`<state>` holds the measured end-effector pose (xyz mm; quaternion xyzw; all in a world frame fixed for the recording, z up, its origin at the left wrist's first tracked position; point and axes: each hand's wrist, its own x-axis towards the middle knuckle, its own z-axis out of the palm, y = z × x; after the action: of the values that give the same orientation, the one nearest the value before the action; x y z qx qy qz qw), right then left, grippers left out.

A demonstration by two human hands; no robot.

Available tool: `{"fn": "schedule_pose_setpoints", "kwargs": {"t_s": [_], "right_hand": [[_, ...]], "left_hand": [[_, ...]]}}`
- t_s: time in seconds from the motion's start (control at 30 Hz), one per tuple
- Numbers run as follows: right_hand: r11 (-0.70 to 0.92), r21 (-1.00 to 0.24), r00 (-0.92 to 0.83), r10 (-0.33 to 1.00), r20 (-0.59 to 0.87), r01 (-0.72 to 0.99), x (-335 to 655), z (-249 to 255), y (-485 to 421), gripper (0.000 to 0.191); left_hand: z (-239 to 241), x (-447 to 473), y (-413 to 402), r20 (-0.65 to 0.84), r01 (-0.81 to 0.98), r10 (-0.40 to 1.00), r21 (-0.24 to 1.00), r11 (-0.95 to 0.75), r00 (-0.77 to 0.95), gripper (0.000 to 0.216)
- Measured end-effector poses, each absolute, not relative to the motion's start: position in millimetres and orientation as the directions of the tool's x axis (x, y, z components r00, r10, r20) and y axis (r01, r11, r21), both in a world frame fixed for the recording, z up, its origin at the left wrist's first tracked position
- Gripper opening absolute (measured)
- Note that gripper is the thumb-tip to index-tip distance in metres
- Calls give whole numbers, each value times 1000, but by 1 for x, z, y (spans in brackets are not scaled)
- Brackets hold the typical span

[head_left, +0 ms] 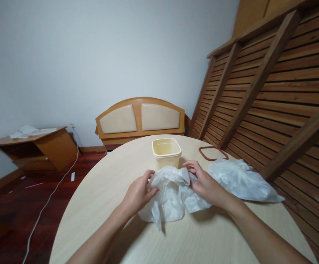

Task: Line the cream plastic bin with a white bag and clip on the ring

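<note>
A thin white plastic bag (169, 196) lies crumpled over the near side of the table, bunched up between my two hands. My left hand (140, 190) is closed on the bag's left edge, with thumb and fingers on the film. At the right side, my right hand (200, 181) grips the bag with its fingers curled over the film; part of its grip is hidden by the folds. Just beyond the bag stands a cream plastic bin (167, 148), upright and open at the top. The bag covers the bin's lower front.
A brown rounded frame (213, 153) lies on the round table (93, 205), right of the bin. Nearer me is a pile of white plastic bags (244, 181). Wooden slats (258, 99) lean along the right side. Behind are a headboard (140, 115) and a low cabinet (46, 150).
</note>
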<state>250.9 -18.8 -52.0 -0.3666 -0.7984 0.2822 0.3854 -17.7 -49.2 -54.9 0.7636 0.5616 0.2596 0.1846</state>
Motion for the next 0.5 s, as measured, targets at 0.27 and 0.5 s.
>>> {"fn": "schedule_pose_setpoints", "kwargs": {"t_s": [0.27,0.5], "right_hand": [[748,-587,-607,631,483,309,258,-49,-19,28],[815,-530,-630,543,555,236,256,-44,-24,23]], "left_hand": [[-37,-11,-60,559,517,785,605,-606,267,21],[-50,-11,-52,307,327,895,851,-410,323,76]]}}
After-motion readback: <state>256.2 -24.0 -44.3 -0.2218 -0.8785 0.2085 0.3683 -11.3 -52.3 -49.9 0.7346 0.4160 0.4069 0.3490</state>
